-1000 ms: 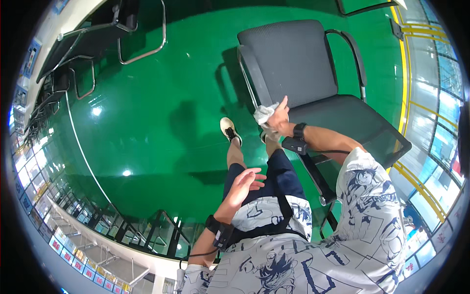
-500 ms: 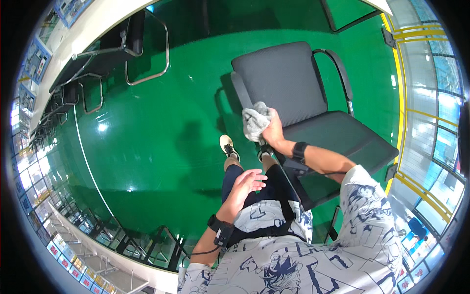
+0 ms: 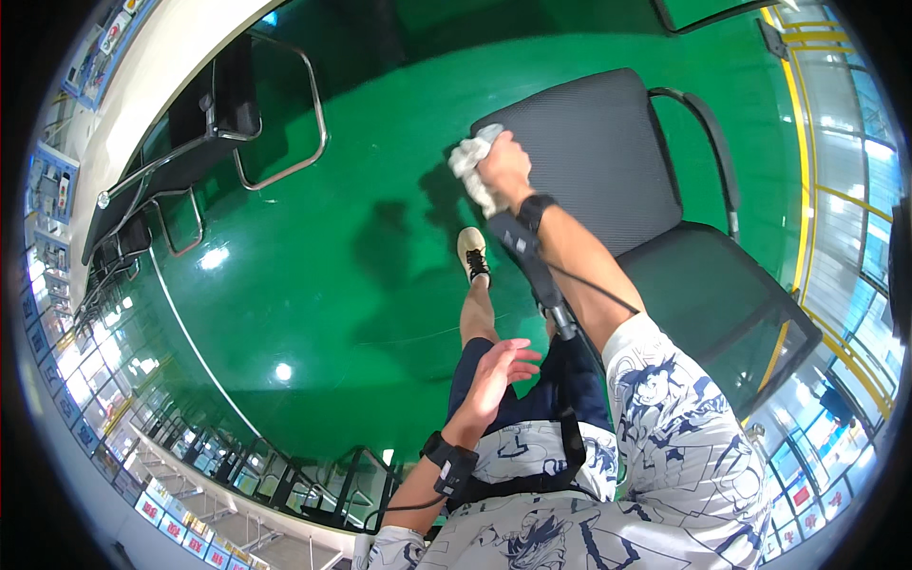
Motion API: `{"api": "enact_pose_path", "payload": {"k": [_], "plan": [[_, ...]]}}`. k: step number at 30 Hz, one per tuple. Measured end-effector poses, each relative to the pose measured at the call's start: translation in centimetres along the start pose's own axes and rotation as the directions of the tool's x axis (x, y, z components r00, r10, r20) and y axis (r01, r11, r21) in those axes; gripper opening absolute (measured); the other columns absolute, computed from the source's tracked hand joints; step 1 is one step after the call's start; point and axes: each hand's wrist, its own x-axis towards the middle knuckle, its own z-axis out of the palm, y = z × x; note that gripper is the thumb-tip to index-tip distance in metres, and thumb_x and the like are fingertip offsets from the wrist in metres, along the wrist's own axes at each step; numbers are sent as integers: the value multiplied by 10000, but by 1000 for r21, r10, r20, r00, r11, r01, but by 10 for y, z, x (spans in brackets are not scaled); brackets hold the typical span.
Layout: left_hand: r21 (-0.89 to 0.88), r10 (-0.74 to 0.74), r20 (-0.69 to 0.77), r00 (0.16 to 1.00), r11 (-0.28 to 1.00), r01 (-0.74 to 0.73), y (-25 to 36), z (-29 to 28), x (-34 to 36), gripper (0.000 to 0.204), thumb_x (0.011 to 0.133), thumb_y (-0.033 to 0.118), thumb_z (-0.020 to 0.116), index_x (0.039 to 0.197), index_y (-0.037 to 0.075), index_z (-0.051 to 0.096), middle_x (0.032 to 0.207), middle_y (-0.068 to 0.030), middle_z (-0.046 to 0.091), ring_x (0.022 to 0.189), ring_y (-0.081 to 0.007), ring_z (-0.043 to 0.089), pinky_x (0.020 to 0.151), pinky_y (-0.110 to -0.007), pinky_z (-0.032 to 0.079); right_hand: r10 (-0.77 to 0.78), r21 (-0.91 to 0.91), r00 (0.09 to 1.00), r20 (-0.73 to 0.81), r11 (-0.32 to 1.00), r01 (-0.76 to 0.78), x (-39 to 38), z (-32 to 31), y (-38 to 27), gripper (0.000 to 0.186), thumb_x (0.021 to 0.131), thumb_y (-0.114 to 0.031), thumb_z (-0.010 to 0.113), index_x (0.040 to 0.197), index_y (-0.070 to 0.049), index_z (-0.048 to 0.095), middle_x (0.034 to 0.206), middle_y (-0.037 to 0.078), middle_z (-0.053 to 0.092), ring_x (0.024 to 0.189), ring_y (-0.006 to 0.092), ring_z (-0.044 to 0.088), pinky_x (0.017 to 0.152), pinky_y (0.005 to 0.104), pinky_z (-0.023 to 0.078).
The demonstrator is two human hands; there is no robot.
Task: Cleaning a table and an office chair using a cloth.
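Observation:
A crumpled grey-white cloth (image 3: 472, 169) is gripped in my right hand (image 3: 505, 163). That hand presses near the left edge of the backrest of a dark office chair (image 3: 594, 157), by the upper end of its left armrest (image 3: 525, 258). The chair has a grey seat (image 3: 717, 294) and a second armrest (image 3: 708, 142) on its far right side. My left hand (image 3: 501, 380) hangs free in front of my thighs, fingers spread loosely, touching nothing. Both wrists wear black straps with small devices. Part of the cloth is hidden by my fingers.
Chairs with chrome frames (image 3: 318, 114) stand along a white table (image 3: 157, 66) at the left. More furniture lines the lower left. Yellow floor lines (image 3: 806, 180) and a glass wall run down the right. My shoe (image 3: 471, 255) rests on the green floor (image 3: 313, 247).
My right hand has moved up with the cloth, from the armrest's front area to the backrest's upper left edge. The view has shifted slightly; my left hand stays loosely spread.

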Motion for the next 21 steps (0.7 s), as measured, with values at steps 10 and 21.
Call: {"api": "enact_pose_path", "payload": {"k": [10, 21], "plan": [[-50, -40, -63, 997, 998, 37, 39, -9, 12, 317, 925, 194, 406, 1139, -28, 482, 1006, -128, 602, 863, -187, 578, 798, -297, 464, -33, 7, 985, 171, 999, 32, -50, -2, 33, 620, 661, -256, 677, 1140, -23, 360, 1056, 223, 589, 1020, 388, 563, 869, 445, 454], [-168, -100, 7, 995, 981, 100, 34, 9, 11, 333, 950, 225, 366, 1155, -10, 482, 1035, -112, 581, 877, -180, 551, 826, -304, 452, -434, 723, 669, 603, 652, -229, -111, -20, 152, 732, 654, -102, 791, 1274, -74, 402, 1100, 32, 546, 982, 130, 523, 913, 304, 434]]}}
